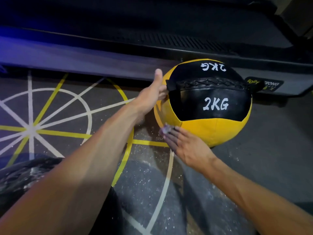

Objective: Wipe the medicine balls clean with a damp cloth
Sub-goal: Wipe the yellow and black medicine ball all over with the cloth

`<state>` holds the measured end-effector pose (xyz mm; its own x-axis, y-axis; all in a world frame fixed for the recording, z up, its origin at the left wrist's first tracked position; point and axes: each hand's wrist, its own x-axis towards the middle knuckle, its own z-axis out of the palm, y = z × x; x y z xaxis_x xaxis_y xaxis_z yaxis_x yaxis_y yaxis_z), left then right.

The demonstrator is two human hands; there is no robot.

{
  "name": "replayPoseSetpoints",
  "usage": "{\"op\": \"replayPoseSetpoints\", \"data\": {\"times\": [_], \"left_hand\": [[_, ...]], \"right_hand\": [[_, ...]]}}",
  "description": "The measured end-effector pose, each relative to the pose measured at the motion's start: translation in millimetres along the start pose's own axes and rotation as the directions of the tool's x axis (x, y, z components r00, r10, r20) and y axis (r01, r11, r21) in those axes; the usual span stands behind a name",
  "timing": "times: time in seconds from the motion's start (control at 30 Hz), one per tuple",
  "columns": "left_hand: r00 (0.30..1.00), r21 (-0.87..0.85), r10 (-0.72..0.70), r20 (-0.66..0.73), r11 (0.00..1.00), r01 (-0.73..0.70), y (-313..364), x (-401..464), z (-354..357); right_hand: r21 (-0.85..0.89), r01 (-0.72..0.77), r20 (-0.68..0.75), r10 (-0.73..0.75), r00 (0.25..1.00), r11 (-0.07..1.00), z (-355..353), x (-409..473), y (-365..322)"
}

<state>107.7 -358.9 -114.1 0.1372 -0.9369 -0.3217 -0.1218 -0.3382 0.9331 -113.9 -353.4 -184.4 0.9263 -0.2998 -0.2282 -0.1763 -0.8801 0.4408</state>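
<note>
Yellow and black medicine ball [203, 106] marked 2KG, sitting on the gym floor [254, 158] beside a treadmill [169, 48]. Left hand [152, 94] steadying its side, thumb up, fingers hidden. Right hand [184, 143] pressing a small cloth [165, 129] low down with straight fingers

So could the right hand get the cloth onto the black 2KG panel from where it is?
Probably yes. The right hand presses the cloth on the ball's lower yellow panel, and the black panel lies just above with nothing between. The left hand holds the ball's far side.
</note>
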Motion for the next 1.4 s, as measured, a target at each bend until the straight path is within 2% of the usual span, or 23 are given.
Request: {"op": "replayPoseSetpoints", "data": {"times": [0.07,0.13,0.2,0.23,0.27,0.33,0.4,0.47,0.63,0.7,0.77,0.8,0.83,0.9,0.93,0.97,1.03,1.2,1.3,1.4], "left_hand": [[0.996,0.175,0.026,-0.089,0.984,-0.01,16,-1,2],[0.983,0.375,0.121,-0.141,0.925,-0.06,30,0,4],[0.965,0.531,0.207,-0.162,0.842,-0.092,38,4,5],[0.958,0.597,0.235,-0.163,0.797,-0.094,41,7,4],[0.955,0.629,0.248,-0.16,0.772,-0.095,44,9,4],[0.963,0.618,0.226,-0.145,0.781,-0.09,50,10,0],[0.974,0.524,0.182,-0.133,0.847,-0.086,50,11,-3],[0.985,0.415,0.126,-0.118,0.907,-0.066,46,12,-5],[0.993,0.289,0.097,-0.065,0.955,-0.074,45,14,-4],[0.993,0.288,0.1,-0.069,0.955,-0.076,46,19,-1],[0.991,0.284,0.103,-0.081,0.956,-0.077,49,21,0],[0.992,0.282,0.102,-0.077,0.956,-0.076,51,22,1],[0.992,0.289,0.103,-0.074,0.954,-0.077,52,23,1],[0.993,0.32,0.101,-0.062,0.944,-0.076,54,22,-2],[0.993,0.325,0.101,-0.06,0.943,-0.076,54,21,-3],[0.994,0.32,0.097,-0.059,0.944,-0.073,53,21,-4],[0.994,0.299,0.084,-0.07,0.952,-0.059,50,19,-4],[0.994,0.259,0.1,-0.054,0.962,-0.083,45,17,-5],[0.994,0.271,0.087,-0.065,0.96,-0.066,49,19,-5],[0.997,0.279,0.062,-0.054,0.959,-0.044,52,22,-7]], "right_hand": [[0.027,-0.071,-0.158,0.075,0.985,0.997,-17,15,16],[0.037,-0.161,-0.282,0.165,0.945,0.986,-27,29,34],[0.004,-0.254,-0.283,0.245,0.927,0.967,-37,41,43],[-0.042,-0.252,-0.249,0.234,0.94,0.967,-42,45,41],[-0.093,-0.188,-0.167,0.171,0.971,0.978,-41,48,33],[-0.186,-0.01,0.074,0.025,0.997,0.982,-26,43,2],[-0.247,0.15,0.239,-0.09,0.967,0.957,-6,37,-25],[-0.236,0.181,0.339,-0.094,0.936,0.955,6,34,-30],[-0.19,0.211,0.198,-0.173,0.965,0.959,-31,42,6],[-0.133,0.089,0.01,-0.089,0.996,0.987,-43,46,30],[-0.132,-0.129,-0.191,0.103,0.976,0.983,-51,51,51],[-0.137,-0.188,-0.262,0.147,0.954,0.973,-49,51,53],[-0.145,-0.197,-0.271,0.153,0.95,0.969,-47,49,52],[-0.209,-0.059,-0.13,0.032,0.991,0.976,-35,45,33],[-0.224,0.025,0.026,-0.02,0.999,0.974,-28,43,16],[-0.221,0.085,0.181,-0.045,0.983,0.972,-23,39,-1],[-0.235,0.181,0.347,-0.092,0.933,0.955,-18,35,-20],[-0.283,0.152,0.275,-0.072,0.959,0.947,-33,60,-2],[-0.289,0.013,0.183,0.042,0.982,0.957,-53,89,22],[-0.272,-0.116,0.171,0.166,0.971,0.955,-57,114,29]]}}
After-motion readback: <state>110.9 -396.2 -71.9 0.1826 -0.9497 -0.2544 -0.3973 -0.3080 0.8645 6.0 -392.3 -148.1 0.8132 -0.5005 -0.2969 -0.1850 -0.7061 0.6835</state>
